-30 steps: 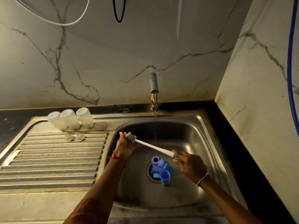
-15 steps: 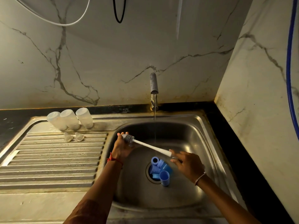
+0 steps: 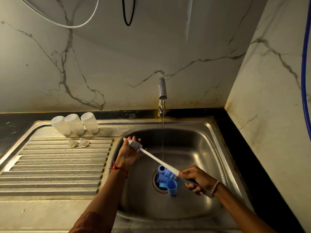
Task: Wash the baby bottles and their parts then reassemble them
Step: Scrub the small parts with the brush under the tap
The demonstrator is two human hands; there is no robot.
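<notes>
A bottle brush [image 3: 158, 159] with a white handle and a grey bristle head stretches across the steel sink [image 3: 217, 142]. My right hand [image 3: 197, 179] grips the handle end. The bristle head lies against the fingers of my left hand [image 3: 128, 153], which look straight; whether a small part sits in the palm is hidden. Several blue bottle parts [image 3: 165, 179] are piled on the drain. Three clear bottles [image 3: 74, 123] stand upside down at the back of the drainboard [image 3: 50, 167], and two clear nipples [image 3: 78, 142] lie just in front of them.
The tap [image 3: 162, 91] runs a thin stream of water into the basin behind the brush. A marble wall closes the back and another the right side. A black counter strip [image 3: 249, 158] borders the sink on the right.
The brush head shows a little more over my left fingers, and my right hand sits slightly lower on the handle. Bottles, nipples and blue parts have not moved.
</notes>
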